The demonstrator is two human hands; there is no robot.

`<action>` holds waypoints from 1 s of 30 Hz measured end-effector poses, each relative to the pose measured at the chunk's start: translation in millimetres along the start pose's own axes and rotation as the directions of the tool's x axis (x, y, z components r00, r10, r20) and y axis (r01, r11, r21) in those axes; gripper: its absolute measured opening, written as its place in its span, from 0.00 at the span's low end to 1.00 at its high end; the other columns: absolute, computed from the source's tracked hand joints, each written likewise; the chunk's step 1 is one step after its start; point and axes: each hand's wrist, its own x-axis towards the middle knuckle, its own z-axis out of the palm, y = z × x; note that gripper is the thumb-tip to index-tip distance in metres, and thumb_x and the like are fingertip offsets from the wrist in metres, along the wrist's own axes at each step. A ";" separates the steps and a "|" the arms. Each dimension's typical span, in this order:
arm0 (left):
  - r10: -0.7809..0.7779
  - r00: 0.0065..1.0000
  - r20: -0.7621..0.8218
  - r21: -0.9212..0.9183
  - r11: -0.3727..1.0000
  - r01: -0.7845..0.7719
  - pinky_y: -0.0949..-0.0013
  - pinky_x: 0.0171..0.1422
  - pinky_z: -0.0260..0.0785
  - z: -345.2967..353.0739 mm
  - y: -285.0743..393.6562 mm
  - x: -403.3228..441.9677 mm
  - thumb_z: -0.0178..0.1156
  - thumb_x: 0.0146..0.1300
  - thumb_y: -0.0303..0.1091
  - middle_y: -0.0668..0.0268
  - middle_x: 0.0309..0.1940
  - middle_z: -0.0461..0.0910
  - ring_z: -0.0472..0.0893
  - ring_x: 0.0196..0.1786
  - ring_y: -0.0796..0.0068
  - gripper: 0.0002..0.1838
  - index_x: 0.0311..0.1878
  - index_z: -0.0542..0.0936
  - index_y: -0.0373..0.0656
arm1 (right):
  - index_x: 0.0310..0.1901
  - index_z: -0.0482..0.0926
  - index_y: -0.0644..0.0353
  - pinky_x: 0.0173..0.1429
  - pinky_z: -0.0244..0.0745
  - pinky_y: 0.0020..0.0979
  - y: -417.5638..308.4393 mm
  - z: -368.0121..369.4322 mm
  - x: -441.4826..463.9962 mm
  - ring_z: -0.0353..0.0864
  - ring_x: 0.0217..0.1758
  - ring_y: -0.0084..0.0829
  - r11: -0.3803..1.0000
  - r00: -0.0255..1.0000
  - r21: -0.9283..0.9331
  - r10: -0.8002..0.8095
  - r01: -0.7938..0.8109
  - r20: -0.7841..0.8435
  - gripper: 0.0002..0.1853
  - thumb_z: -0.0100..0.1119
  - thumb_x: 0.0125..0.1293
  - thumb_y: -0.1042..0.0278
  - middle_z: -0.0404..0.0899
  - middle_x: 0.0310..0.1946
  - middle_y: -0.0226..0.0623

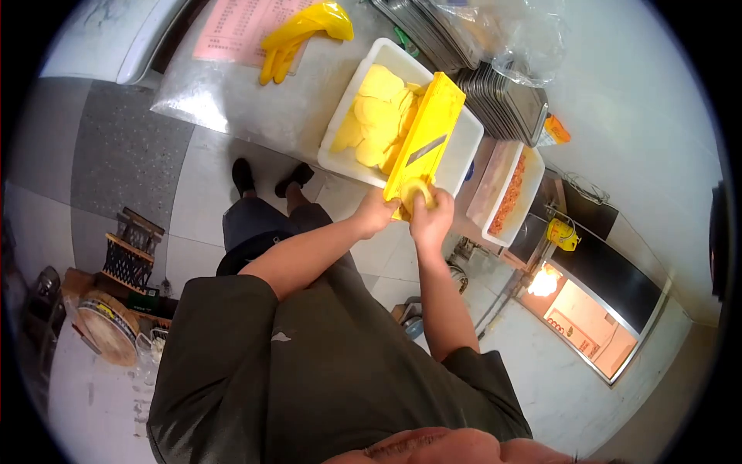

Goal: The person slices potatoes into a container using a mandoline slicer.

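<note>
My left hand (375,214) is closed on the near end of a yellow mandoline slicer (442,108), which slants across a white plastic tub (331,139). My right hand (433,213) grips a peeled, pale yellow potato (416,191) against the slicer's surface, below its slanted metal blade (426,150). Beneath and left of the slicer, many thin yellow potato slices (376,116) lie heaped in the tub. The potato's underside is hidden.
The tub stands on a metal table (224,85). A yellow rubber glove (309,31) lies on a pink printed sheet (239,31). To the right are stacked metal trays (506,104) and a white container (529,182) of reddish chopped food. A round wooden board (108,332) stands at lower left.
</note>
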 end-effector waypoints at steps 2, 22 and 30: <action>-0.004 1.000 -0.019 0.020 1.000 0.005 0.65 0.44 0.81 -1.3 -1.3 -1.3 0.56 0.72 0.29 0.54 0.47 0.82 0.85 0.44 0.65 0.15 0.58 0.74 0.31 | 0.44 0.82 0.70 0.58 0.74 0.43 -1.3 5.6 14.1 0.81 0.49 0.54 0.996 0.996 0.026 0.088 -0.088 -0.005 0.18 0.66 0.58 0.63 0.82 0.42 0.58; -0.086 0.994 0.063 0.228 0.971 0.070 0.64 0.52 0.81 19.0 -10.8 13.2 0.56 0.73 0.32 0.59 0.49 0.82 0.83 0.49 0.70 0.16 0.58 0.76 0.32 | 0.47 0.82 0.69 0.63 0.71 0.43 20.2 -2.7 19.1 0.78 0.55 0.51 0.951 0.956 0.125 0.291 -0.284 -0.038 0.21 0.68 0.58 0.61 0.80 0.47 0.53; -0.203 0.972 0.116 0.342 0.927 0.153 0.65 0.52 0.79 52.4 -33.1 35.7 0.57 0.72 0.34 0.61 0.51 0.81 0.82 0.50 0.71 0.16 0.58 0.77 0.36 | 0.50 0.80 0.68 0.63 0.71 0.44 64.9 -17.0 13.2 0.78 0.55 0.51 0.948 0.950 0.107 0.306 -0.299 -0.056 0.23 0.67 0.59 0.60 0.79 0.48 0.53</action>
